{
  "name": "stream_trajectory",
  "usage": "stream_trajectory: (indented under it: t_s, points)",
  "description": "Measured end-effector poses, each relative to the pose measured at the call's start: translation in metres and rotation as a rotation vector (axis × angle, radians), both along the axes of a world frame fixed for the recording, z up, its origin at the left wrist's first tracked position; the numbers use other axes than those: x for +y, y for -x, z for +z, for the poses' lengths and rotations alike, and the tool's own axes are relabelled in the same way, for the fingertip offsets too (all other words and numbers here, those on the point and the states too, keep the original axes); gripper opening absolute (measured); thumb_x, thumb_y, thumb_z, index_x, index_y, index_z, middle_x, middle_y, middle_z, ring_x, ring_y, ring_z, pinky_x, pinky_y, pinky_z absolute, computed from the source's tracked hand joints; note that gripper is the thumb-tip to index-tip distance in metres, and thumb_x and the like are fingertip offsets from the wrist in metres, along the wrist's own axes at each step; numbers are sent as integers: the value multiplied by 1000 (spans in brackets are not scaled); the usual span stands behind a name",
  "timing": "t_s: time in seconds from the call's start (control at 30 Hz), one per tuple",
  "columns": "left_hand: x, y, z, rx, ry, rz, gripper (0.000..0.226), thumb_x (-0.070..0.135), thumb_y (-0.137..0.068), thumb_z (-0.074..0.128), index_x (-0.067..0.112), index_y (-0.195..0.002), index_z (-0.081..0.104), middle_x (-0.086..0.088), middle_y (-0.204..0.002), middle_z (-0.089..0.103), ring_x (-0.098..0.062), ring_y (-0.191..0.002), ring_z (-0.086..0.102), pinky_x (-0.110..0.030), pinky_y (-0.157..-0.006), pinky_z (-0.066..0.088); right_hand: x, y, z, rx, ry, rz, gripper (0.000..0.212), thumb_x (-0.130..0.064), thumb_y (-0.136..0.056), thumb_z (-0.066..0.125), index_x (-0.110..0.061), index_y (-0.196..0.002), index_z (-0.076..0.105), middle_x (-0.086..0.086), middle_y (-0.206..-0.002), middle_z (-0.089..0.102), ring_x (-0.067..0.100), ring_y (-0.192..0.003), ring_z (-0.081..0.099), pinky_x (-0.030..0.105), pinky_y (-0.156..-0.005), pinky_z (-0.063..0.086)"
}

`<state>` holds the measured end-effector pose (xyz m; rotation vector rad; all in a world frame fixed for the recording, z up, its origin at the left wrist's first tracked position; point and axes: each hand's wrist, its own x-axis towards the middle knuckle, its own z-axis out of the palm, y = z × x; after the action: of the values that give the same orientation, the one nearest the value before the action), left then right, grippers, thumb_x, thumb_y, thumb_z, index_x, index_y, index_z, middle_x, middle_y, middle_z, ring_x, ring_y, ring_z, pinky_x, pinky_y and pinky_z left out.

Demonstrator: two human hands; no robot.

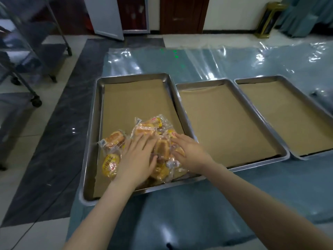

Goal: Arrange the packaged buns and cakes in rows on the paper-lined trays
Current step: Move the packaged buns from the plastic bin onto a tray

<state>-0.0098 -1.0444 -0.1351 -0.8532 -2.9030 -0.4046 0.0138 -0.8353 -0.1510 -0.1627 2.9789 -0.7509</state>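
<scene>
My left hand (137,156) and my right hand (190,153) rest flat on the heap of packaged buns (148,125), fingers nearly straight, holding nothing. The heap lies at the near end of the left tray (90,150).

- Left hand (137,156) and right hand (189,152) are resting flat-fingered on a heap of packaged buns (144,147) at frame centre.
- The heap is lying in the leftmost paper-lined tray (93,123).
- Two more lined trays (232,82) are sitting at right.
</scene>
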Motion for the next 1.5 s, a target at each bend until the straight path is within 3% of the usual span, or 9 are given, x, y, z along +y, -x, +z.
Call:
stream_trajectory:
  t_s: [0.1, 0.2, 0.43, 0.67, 0.93, 1.07, 1.17, 1.27, 1.5]
  points:
    - [34, -21, 18, 58, 41, -20, 56, 37, -90, 51, 29, -142, 33, 2, -151, 31, -20, -140, 22, -38, -113, 6, 41, -22, 22, 25, 39, -9, 46, -36, -95, 51, -24, -139, 45, -2, -149, 38, 18, -133, 38, 32, -109, 32]
    - [82, -46, 35, 110, 45, -40, 51, 28, -89, 55, 21, -138, 44, -4, -147, 38, -24, -138, 28, -44, -112, 18, 94, -47, 45, 75, 34, 15, 43, -34, -94, 54, -24, -135, 49, 1, -146, 42, 20, -130, 42, 27, -106, 30]
    - [209, -95, 74, 174, 61, -25, 56, 33, -93, 49, 24, -145, 32, -2, -154, 24, -21, -142, 19, -41, -115, 7, 229, -107, 98, 214, -85, 64, 40, -34, -94, 54, -22, -133, 53, 0, -142, 48, 19, -130, 41, 30, -108, 30]
    - [299, -100, 113, 265, 79, -45, 59, 40, -94, 40, 30, -148, 19, 3, -156, 17, -16, -142, 18, -37, -115, 6, 330, -109, 139, 251, -134, 96, 41, -34, -96, 50, -22, -135, 50, -4, -142, 46, 14, -131, 37, 27, -106, 30]
    - [407, -62, 156, 375, -49, -119, 55, 23, -83, 66, 16, -135, 48, -4, -135, 53, -24, -124, 50, -44, -105, 34, 435, -86, 171, 371, -217, 22, 36, -37, -94, 52, -26, -128, 55, -7, -135, 53, 13, -127, 44, 30, -104, 36]
    - [472, -48, 160, 369, -117, -174, 51, 18, -78, 72, 13, -126, 57, -5, -125, 61, -26, -113, 59, -45, -98, 41, 505, -87, 183, 394, -249, -26, 32, -32, -93, 56, -24, -123, 60, -7, -131, 56, 12, -125, 45, 18, -101, 28]
    - [519, -47, 162, 369, -157, -201, 40, 26, -82, 59, 12, -120, 62, -5, -118, 65, -25, -106, 63, -43, -91, 46, 561, -91, 191, 385, -232, -72, 31, -30, -92, 57, -22, -122, 61, -6, -129, 57, 11, -121, 47, 13, -95, 25]
    - [571, -48, 159, 364, -156, -225, 47, 34, -83, 40, 13, -116, 65, -3, -114, 66, -23, -103, 64, -42, -90, 48, 623, -93, 195, 394, -266, -44, 31, -31, -92, 57, -25, -123, 61, -8, -131, 56, 10, -122, 46, 12, -96, 23]
    - [708, -69, 140, 304, -255, -98, 43, 30, -84, 41, 12, -114, 65, -3, -111, 67, -23, -101, 63, -35, -94, 41, 786, -102, 197, 343, -227, 44, 30, -40, -91, 51, -35, -120, 60, -17, -127, 56, 3, -117, 47, 18, -94, 33]
